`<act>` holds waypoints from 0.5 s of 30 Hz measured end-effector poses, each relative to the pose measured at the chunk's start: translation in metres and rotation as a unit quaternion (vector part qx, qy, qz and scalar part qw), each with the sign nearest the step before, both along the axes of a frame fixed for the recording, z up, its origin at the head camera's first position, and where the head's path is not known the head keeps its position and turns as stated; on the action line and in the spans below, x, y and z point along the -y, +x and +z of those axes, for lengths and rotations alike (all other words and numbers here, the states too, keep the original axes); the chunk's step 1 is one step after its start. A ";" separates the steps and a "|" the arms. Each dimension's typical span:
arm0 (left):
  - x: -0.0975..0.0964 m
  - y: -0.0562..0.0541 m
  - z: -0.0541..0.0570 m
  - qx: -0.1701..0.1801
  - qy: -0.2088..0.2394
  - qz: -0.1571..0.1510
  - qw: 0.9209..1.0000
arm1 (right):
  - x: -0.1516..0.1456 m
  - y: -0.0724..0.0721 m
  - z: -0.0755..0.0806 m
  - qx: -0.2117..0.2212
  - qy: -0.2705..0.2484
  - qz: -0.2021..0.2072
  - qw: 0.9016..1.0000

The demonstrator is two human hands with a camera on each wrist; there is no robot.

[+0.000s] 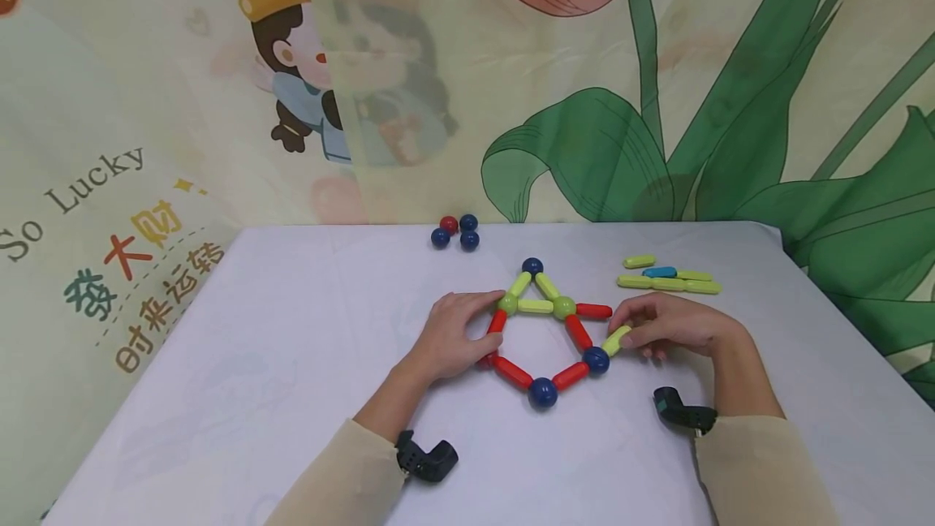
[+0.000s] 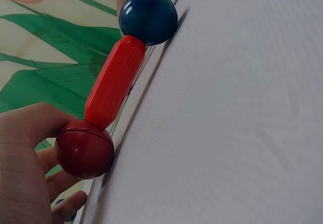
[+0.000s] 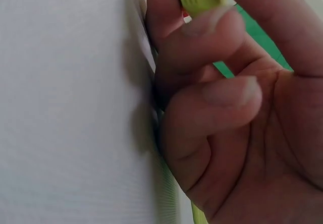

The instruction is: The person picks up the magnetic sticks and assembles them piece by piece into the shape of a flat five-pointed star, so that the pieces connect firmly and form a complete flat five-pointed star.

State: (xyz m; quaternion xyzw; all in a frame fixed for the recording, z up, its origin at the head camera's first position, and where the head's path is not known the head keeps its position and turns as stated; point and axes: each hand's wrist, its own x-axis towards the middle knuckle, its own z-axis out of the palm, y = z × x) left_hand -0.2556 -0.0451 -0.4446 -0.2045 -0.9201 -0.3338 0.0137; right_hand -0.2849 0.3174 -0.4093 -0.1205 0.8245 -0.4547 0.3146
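Note:
A flat frame of magnetic sticks and balls lies on the table: a yellow-green triangle topped by a blue ball (image 1: 532, 267), over a ring of red sticks (image 1: 513, 372). My left hand (image 1: 454, 333) holds its left side, forefinger at a green ball (image 1: 507, 303) and thumb by the red stick below. In the left wrist view the thumb meets a red ball (image 2: 85, 149). My right hand (image 1: 675, 325) pinches a yellow-green magnetic stick (image 1: 617, 339) whose lower end meets the right blue ball (image 1: 596, 360). Another red stick (image 1: 594, 312) juts right from the second green ball (image 1: 564, 308).
Loose blue balls (image 1: 470, 241) and one red ball (image 1: 449, 224) sit at the table's back edge. Behind my right hand lie several yellow-green sticks (image 1: 668, 285) and a blue stick (image 1: 660, 272). A printed cloth (image 1: 409, 185) hangs behind the white table (image 1: 241, 396).

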 end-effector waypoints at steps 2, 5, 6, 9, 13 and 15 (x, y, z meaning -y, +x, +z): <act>0.000 0.000 0.000 0.000 0.001 0.000 1.000 | 0.001 0.000 0.000 0.003 0.003 -0.009 1.000; 0.000 0.000 0.000 0.000 -0.001 0.000 1.000 | 0.003 -0.001 0.001 0.009 0.003 -0.029 1.000; 0.000 0.000 0.000 0.000 -0.002 0.000 1.000 | 0.003 -0.001 0.001 0.012 0.004 -0.037 0.999; 0.000 0.000 0.000 0.001 -0.001 0.000 1.000 | 0.004 -0.002 0.001 0.017 0.004 -0.052 0.998; 0.000 0.000 0.000 0.002 -0.001 -0.001 1.000 | 0.006 -0.003 0.001 0.020 0.004 -0.062 0.998; 0.000 -0.001 -0.001 0.000 -0.003 -0.002 1.000 | 0.007 -0.003 0.002 0.020 0.003 -0.064 0.998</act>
